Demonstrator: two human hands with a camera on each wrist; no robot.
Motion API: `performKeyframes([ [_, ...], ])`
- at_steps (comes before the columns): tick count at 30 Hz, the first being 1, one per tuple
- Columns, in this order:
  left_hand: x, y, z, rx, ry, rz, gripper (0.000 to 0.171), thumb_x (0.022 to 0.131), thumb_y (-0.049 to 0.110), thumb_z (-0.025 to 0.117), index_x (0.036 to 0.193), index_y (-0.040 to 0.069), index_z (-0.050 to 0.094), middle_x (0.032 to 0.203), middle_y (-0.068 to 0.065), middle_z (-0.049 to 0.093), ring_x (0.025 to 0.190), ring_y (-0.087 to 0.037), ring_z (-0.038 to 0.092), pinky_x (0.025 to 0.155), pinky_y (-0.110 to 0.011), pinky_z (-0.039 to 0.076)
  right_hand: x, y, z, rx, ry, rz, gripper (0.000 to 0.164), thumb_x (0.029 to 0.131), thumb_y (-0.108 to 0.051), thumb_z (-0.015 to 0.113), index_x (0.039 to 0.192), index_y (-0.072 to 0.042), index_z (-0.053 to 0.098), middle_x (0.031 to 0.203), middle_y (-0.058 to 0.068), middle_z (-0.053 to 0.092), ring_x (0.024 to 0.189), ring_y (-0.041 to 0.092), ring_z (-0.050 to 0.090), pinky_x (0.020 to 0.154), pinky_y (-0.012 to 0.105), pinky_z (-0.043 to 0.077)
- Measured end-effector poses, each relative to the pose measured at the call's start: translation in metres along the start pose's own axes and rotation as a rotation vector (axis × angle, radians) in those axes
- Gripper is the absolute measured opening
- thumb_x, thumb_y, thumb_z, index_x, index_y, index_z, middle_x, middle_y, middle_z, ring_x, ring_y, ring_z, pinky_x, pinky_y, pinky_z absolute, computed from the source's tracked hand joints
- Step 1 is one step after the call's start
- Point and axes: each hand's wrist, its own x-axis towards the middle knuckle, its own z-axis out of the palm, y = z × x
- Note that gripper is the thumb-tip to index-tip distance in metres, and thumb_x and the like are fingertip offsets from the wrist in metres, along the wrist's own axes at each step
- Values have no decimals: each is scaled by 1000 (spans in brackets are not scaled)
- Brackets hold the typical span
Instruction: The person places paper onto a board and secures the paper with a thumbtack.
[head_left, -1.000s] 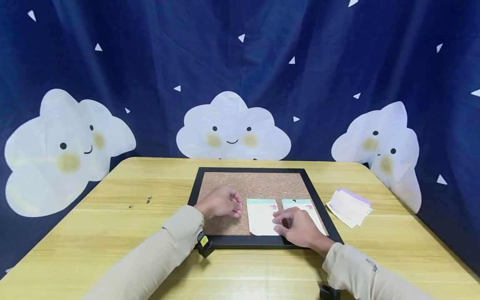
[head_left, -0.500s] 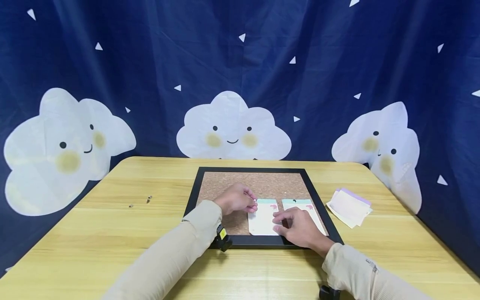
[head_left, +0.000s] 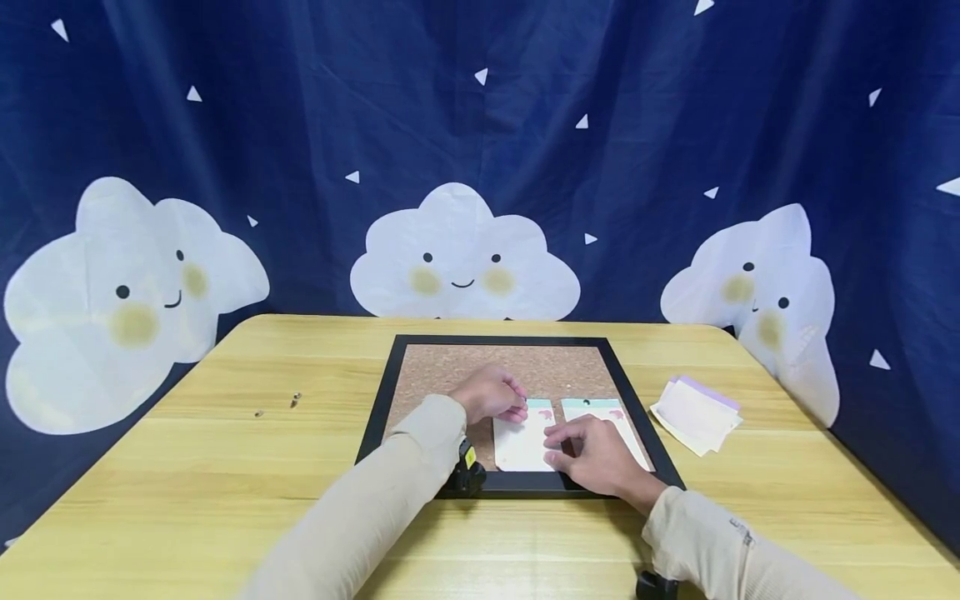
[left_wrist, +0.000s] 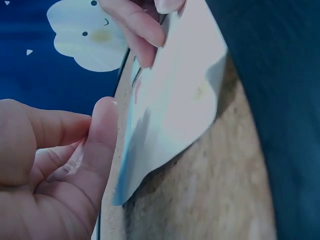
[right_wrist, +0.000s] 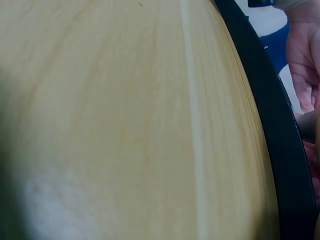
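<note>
A framed corkboard [head_left: 450, 367] lies on the table with two paper notes on it. My left hand [head_left: 491, 393] is at the top left corner of the left note [head_left: 517, 446], thumb and forefinger pinched together. The tiny thing between those fingertips, seemingly a pushpin, is almost wholly hidden, also in the left wrist view. My right hand [head_left: 596, 454] rests over the gap between the notes, its fingers loosely bent and touching the left note's right side. The right note [head_left: 613, 412] has a dark pin [head_left: 587, 402] at its top edge. The left note's near corner curls up from the cork.
Several small metallic pins [head_left: 296, 398] lie on the wooden table [head_left: 187, 500] left of the board. A loose stack of notes [head_left: 696, 414] sits to its right. A blue curtain [head_left: 465, 108] with clouds hangs behind the table.
My left hand has moved right across the cork to the left note's top edge, fingertips still pinched. The right hand has stayed in place on the notes.
</note>
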Motion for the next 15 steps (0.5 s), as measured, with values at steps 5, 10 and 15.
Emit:
performKeyframes([
  [5,8,-3,6,23,54,-13,7,90,-6,60,94,-8,66,73,-12,67,56,-12,62,59,-22,56,0,1,1,13,-2,-10,10,78,-9,79,84,-18,78,99,-4,72,102,24,64,90,47,49],
  [10,11,-3,9,45,76,-24,7,90,-5,60,91,-7,67,73,-13,67,57,-14,62,59,-24,57,0,2,3,7,5,-26,11,78,-9,80,83,-18,77,100,-4,72,101,23,64,85,41,50],
  [15,11,1,10,116,74,-39,9,91,-5,58,91,-7,67,71,-12,66,56,-15,62,59,-25,57,0,2,2,-1,14,-34,11,77,-8,80,83,-17,77,99,-5,72,100,22,64,84,41,50],
])
